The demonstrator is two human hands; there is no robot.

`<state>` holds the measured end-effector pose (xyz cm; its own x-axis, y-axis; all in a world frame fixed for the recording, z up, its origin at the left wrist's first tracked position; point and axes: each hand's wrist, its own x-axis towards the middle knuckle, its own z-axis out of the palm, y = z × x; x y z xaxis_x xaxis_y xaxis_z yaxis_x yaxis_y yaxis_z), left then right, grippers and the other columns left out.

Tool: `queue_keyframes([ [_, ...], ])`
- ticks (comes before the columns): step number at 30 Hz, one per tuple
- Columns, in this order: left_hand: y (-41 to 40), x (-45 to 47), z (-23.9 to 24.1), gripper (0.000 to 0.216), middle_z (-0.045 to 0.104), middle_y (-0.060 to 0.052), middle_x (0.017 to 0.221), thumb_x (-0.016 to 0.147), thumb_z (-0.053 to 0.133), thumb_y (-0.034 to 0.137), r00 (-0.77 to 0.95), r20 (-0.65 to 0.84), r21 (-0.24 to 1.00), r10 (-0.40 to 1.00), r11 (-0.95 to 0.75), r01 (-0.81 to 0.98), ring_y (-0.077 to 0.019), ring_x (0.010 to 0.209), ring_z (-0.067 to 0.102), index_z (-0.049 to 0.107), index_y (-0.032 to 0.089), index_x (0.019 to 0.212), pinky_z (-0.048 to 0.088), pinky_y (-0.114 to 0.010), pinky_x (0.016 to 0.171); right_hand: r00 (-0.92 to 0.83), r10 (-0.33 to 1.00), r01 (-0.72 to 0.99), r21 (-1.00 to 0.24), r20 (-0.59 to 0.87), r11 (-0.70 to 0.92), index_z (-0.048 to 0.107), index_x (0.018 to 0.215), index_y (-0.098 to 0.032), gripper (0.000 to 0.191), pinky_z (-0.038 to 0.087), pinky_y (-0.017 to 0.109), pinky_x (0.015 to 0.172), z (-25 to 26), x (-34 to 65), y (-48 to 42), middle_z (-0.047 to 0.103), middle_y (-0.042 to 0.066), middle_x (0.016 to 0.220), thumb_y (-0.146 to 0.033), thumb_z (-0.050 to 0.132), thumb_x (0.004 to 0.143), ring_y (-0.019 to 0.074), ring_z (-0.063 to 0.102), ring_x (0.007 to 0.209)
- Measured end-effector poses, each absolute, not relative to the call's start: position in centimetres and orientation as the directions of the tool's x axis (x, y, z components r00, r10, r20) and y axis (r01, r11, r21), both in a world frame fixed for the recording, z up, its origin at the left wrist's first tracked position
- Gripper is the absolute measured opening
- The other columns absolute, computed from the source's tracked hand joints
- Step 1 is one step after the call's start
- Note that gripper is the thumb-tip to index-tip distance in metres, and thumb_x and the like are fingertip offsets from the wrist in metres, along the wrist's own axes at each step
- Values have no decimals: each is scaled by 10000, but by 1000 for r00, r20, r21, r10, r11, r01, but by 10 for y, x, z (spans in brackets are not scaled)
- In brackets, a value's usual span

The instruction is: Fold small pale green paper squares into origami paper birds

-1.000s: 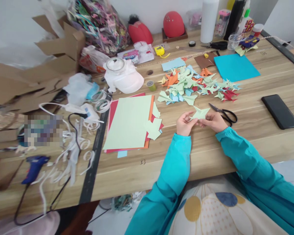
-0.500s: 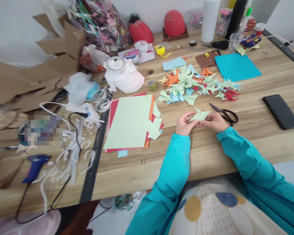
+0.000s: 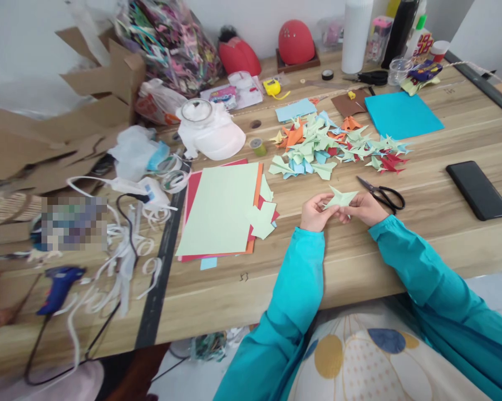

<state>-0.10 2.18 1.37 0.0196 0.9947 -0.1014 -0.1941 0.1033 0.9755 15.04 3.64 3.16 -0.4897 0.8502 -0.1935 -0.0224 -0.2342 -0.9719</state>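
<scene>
Closely pinched at both ends, a pale green folded paper shape sits just above the table, towards its near edge. The left hand grips one side between thumb and fingertips and the right hand grips the other. The fingers are pressed together on the paper, a hold that seems to keep the points clear of the wood. Black scissors lie just beyond the right hand, apparently left within reach. Farther toward the far edge spreads a heap of folded figures in green, orange, blue and red, beside a blue sheet. A stack of coloured sheets lies flat to the left of the hands, with cut squares at its side. A dark phone rests near the right edge, and a blue glue gun lies near the left corner among white strips.
</scene>
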Motion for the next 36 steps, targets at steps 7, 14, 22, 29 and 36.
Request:
queue_keyframes([
  [7,23,-5,9,427,628,-4,574,485,770,279,114,-176,946,978,200,-254,-99,433,555,607,106,839,445,-228,470,-557,798,-29,-955,-231,-297,666,626,-103,270,493,247,515,33,153,36,674,68,613,-363,728,584,131,600,508],
  [14,24,-7,9,436,645,-9,576,470,779,263,146,-230,920,962,264,-289,-91,409,545,611,110,842,442,-228,464,-588,748,-27,-916,-308,-399,678,646,-103,252,505,253,556,30,156,38,688,83,648,-334,742,571,143,621,549],
  [22,24,-4,16,495,649,-17,556,399,806,264,153,-330,841,931,364,-400,-102,398,548,627,101,832,469,-251,476,-623,719,-142,-859,-309,-492,670,690,-104,238,498,255,578,31,160,38,684,76,637,-294,749,570,146,627,564],
  [29,23,1,15,498,664,-21,597,408,805,267,82,-335,843,938,338,-419,-99,413,566,630,109,846,495,-247,489,-525,799,-173,-882,-293,-437,643,636,-125,259,484,264,552,26,160,40,674,57,614,-362,736,589,145,615,534],
  [36,20,7,15,462,693,-82,712,513,759,338,138,-328,834,934,355,-421,-177,571,649,629,115,897,539,-320,611,-306,927,-161,-948,-215,-273,596,537,-154,322,418,228,451,24,155,42,596,2,476,-447,727,563,102,530,433],
])
